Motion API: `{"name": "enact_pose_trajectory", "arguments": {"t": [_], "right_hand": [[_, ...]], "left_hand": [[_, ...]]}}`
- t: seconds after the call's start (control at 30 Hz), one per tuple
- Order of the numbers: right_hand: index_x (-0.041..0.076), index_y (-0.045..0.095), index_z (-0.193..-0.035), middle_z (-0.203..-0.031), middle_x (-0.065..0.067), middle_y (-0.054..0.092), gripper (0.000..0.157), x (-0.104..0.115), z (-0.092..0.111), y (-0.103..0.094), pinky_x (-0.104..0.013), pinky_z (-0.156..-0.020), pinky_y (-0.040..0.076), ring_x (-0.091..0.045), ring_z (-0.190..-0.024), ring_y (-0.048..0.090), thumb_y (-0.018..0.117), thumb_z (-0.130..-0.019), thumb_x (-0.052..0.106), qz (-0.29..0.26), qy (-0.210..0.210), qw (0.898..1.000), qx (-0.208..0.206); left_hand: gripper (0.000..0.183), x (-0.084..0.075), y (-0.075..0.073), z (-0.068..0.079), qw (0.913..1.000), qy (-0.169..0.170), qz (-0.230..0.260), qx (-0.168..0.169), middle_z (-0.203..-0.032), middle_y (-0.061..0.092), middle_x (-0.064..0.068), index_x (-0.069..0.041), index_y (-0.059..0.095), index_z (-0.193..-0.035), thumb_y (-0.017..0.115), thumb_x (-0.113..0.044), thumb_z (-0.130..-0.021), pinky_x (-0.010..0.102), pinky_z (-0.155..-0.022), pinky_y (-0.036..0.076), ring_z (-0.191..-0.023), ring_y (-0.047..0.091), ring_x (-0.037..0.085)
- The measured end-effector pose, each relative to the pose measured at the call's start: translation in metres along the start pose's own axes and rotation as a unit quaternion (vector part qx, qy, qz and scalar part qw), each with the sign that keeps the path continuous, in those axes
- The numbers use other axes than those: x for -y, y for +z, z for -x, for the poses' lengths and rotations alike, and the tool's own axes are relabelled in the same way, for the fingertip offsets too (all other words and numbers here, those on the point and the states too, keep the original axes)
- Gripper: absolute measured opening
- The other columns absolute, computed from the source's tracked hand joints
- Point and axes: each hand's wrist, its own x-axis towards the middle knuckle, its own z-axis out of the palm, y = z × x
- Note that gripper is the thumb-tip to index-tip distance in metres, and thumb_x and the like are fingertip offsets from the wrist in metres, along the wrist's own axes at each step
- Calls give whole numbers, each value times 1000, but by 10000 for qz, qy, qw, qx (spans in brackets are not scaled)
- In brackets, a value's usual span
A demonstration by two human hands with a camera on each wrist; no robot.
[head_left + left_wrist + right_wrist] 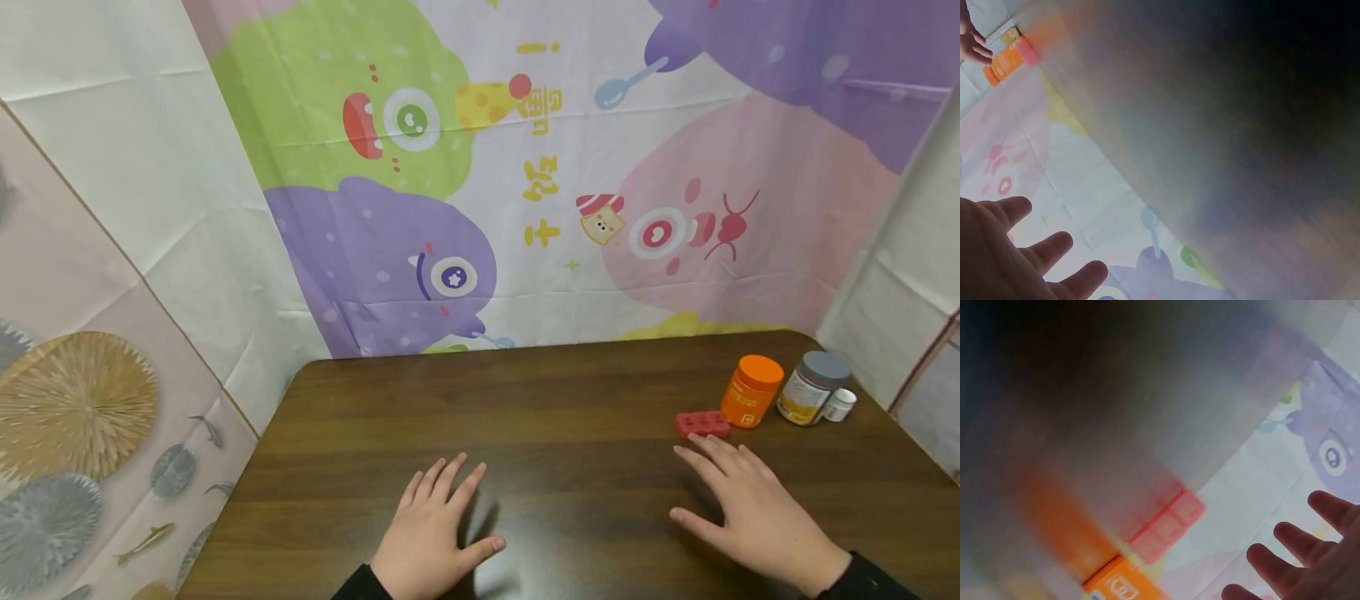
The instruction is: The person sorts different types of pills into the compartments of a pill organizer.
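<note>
My left hand (431, 533) hovers over the wooden table with its fingers spread, holding nothing. On the other side, my right hand (757, 517) is also spread over the table and holds nothing. Just past its fingertips lies a small red pill organizer (702, 424) with several compartments. An orange bottle (752, 392) with an orange lid stands right behind the organizer. In the right wrist view the pill organizer (1167, 526) and orange bottle (1124, 584) appear beyond the fingers of the right hand (1316, 562).
To the right of the orange bottle stand a grey-lidded jar (813, 388) and a small white bottle (839, 405). The brown table (480, 408) ends at a hanging cloth (540, 292) with cartoon monsters. A patterned covering (112, 417) hangs at the left.
</note>
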Motion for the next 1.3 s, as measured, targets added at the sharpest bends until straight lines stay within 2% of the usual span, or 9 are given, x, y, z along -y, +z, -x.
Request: {"name": "enact_pose_trajectory", "arguments": {"t": [0.2, 0.33, 0.63, 0.7, 0.8, 0.97, 1.03, 1.13, 1.3], "right_hand": [[1, 59, -126, -124, -24, 58, 55, -34, -20, -5, -63, -83, 43, -38, -109, 53, 73, -83, 33, 452, 349, 9981, 237], [-3, 59, -123, -120, -25, 60, 54, -51, -32, -5, -61, -78, 47, -38, -102, 57, 75, -82, 27, 662, 282, 9967, 382], [-7, 53, -130, -126, -29, 55, 59, -61, -54, 3, -58, -75, 51, -40, -92, 61, 73, -82, 22, 828, 95, 9945, 636], [-8, 54, -128, -123, -29, 57, 57, -63, -56, 6, -57, -76, 51, -40, -93, 60, 73, -82, 20, 905, 40, 9936, 667], [-7, 60, -119, -110, -23, 64, 49, -64, -57, 9, -56, -76, 51, -37, -90, 60, 75, -80, 18, 1050, -99, 9932, 497], [1, 67, -103, -85, -7, 64, 37, -56, -58, 7, -46, -65, 51, -25, -75, 56, 79, -77, 25, 934, -344, 9947, 250], [4, 68, -103, -83, -2, 62, 36, -48, -59, 6, -42, -62, 50, -20, -72, 54, 79, -77, 28, 682, -394, 9961, 397], [7, 67, -106, -85, 2, 61, 36, -31, -60, 9, -37, -61, 49, -13, -72, 52, 78, -79, 28, 157, -406, 9962, 752], [11, 65, -111, -88, 6, 59, 35, 3, -62, 18, -33, -65, 51, -7, -74, 51, 76, -82, 28, -359, -601, 9914, 1107]], "left_hand": [[81, -1, -1, -1, 9998, 45, -135, -167, -155, 25, 8, -28, 25, -153, 44, -73, -88, 60, -108, 21, -137, 20, 30], [80, -3, -2, -2, 9997, 76, -185, -160, -155, 25, 8, -26, 26, -153, 43, -72, -89, 59, -109, 21, -136, 20, 30], [79, -11, 0, -5, 9993, 235, -167, -223, -155, 25, 8, -25, 27, -153, 43, -70, -90, 59, -108, 22, -136, 22, 30], [78, -12, 2, -6, 9993, 259, -140, -223, -155, 26, 9, -25, 28, -153, 42, -69, -91, 59, -108, 23, -135, 24, 31], [75, -12, 2, -7, 9993, 273, -120, -217, -154, 27, 9, -26, 26, -153, 42, -67, -92, 59, -108, 24, -134, 25, 31], [70, -12, 0, -11, 9991, 342, -120, -216, -152, 32, 8, -26, 29, -152, 40, -64, -95, 59, -107, 25, -133, 28, 29], [70, -12, -1, -14, 9990, 374, -127, -219, -150, 36, 7, -25, 33, -151, 35, -67, -95, 58, -107, 26, -133, 30, 27], [70, -16, -4, -21, 9986, 471, -125, -197, -146, 42, 6, -23, 38, -149, 35, -67, -94, 58, -107, 26, -131, 33, 25], [69, -29, -6, -39, 9973, 704, -196, -63, -139, 51, 2, -22, 42, -146, 43, -66, -93, 56, -106, 28, -126, 40, 21]]}}
